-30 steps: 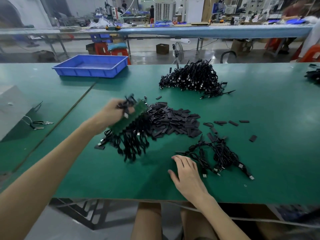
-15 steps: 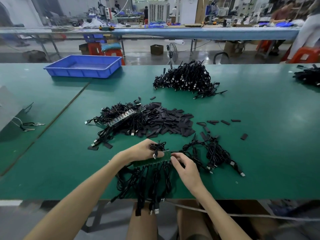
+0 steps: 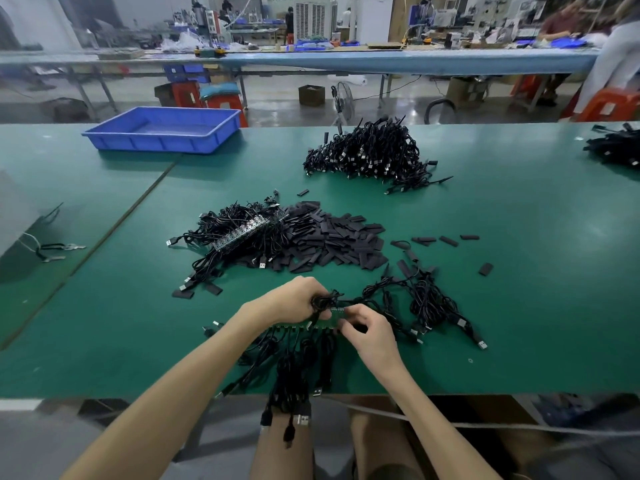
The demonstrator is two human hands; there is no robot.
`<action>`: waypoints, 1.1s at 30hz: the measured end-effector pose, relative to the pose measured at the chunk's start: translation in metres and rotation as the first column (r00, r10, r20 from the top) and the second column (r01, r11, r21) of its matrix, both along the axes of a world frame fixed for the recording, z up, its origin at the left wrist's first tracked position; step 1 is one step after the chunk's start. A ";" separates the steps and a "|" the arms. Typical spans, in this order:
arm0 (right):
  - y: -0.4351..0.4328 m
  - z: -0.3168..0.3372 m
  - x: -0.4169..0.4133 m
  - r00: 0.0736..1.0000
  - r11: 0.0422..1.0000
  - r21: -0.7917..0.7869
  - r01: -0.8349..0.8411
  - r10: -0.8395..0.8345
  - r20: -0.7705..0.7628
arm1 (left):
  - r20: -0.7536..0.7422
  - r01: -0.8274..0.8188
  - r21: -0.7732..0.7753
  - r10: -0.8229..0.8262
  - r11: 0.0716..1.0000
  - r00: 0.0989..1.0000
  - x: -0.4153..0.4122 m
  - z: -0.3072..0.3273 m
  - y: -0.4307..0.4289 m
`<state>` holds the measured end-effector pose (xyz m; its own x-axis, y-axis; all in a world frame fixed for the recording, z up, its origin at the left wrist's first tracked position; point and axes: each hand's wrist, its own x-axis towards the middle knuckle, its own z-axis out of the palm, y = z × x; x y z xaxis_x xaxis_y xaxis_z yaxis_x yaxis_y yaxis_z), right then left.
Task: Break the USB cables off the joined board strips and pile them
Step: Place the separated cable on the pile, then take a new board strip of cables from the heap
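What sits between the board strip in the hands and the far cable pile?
Head view: a heap of flat black pieces, another cabled board strip at its left, then green mat.

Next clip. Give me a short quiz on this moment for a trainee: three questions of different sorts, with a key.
1. True or false: the left hand and right hand grip the same strip.
2. The biggest cable pile lies: A) near the far edge of the table; B) in the tray; C) under the hands.
3. Fill in: the held strip's cables hang over the table's ____ edge.
Key: 1 true; 2 A; 3 near.
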<state>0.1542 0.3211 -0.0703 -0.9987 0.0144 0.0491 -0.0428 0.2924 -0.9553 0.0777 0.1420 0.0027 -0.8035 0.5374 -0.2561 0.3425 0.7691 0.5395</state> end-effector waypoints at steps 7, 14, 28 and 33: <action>0.000 -0.003 -0.002 1.000 0.998 0.059 0.004 -0.004 0.007 | -0.006 -0.167 0.020 0.167 0.986 0.986 0.012 -0.009 0.008; -0.002 -0.006 -0.001 0.999 0.996 0.075 0.037 -0.039 0.021 | -0.007 -0.206 -0.032 0.206 0.978 0.979 0.015 -0.006 0.017; -0.002 -0.003 0.000 0.997 0.997 0.017 0.077 -0.077 0.004 | -0.069 -0.284 0.011 0.284 0.959 0.956 0.004 -0.009 -0.025; -0.002 -0.004 -0.001 0.995 0.995 -0.013 0.101 -0.101 -0.008 | -0.107 -0.459 0.053 0.462 0.887 0.880 -0.004 -0.010 -0.056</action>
